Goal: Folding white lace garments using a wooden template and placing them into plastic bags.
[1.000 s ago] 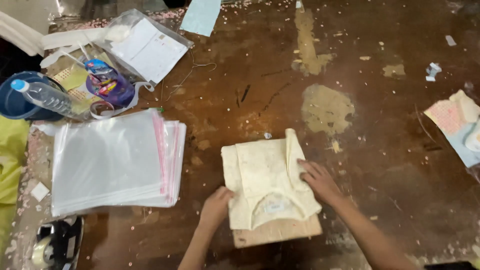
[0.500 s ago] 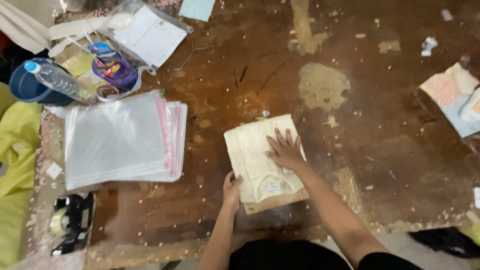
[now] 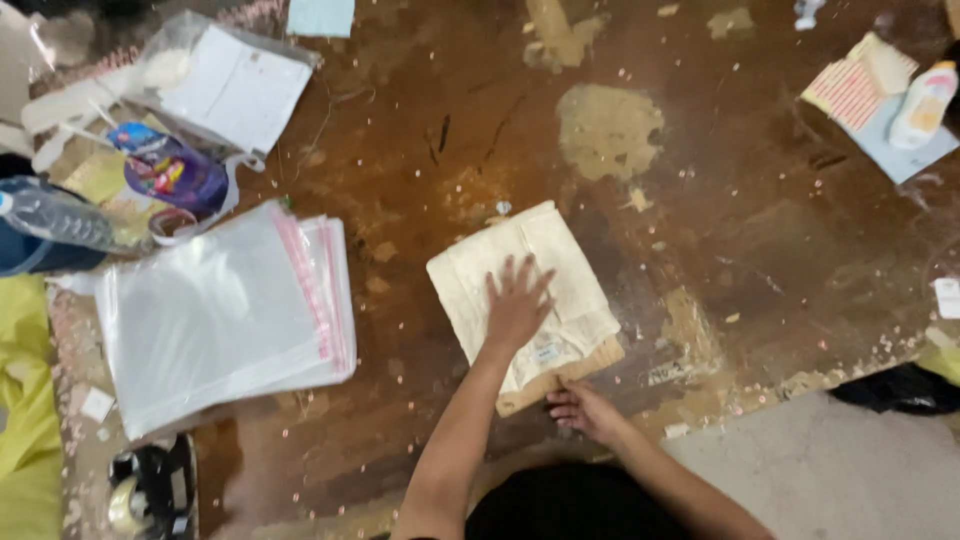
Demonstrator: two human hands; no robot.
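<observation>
A person's left hand point(image 3: 517, 303) lies flat, fingers spread, on a folded cream garment point(image 3: 525, 290) near the middle of a worn brown counter point(image 3: 700, 220). The garment rests on a thin board point(image 3: 560, 378), whose tan edge shows along its near side. The right hand point(image 3: 585, 408) sits just below that edge, fingertips touching the board, loosely open and holding nothing. To the left of the garment, well apart from both hands, lies 1 stack of clear plastic bags point(image 3: 225, 315) with pink sealing strips. Beyond the stack, a clear bag point(image 3: 225, 85) holds white paper sheets, and beside it lie a purple packet point(image 3: 170, 175) and a plastic water bottle point(image 3: 55, 215). At the counter's far right corner, a small white bottle point(image 3: 925, 100) rests on coloured cloths point(image 3: 860, 85). A tape dispenser point(image 3: 150, 490) sits at the near left edge.
</observation>
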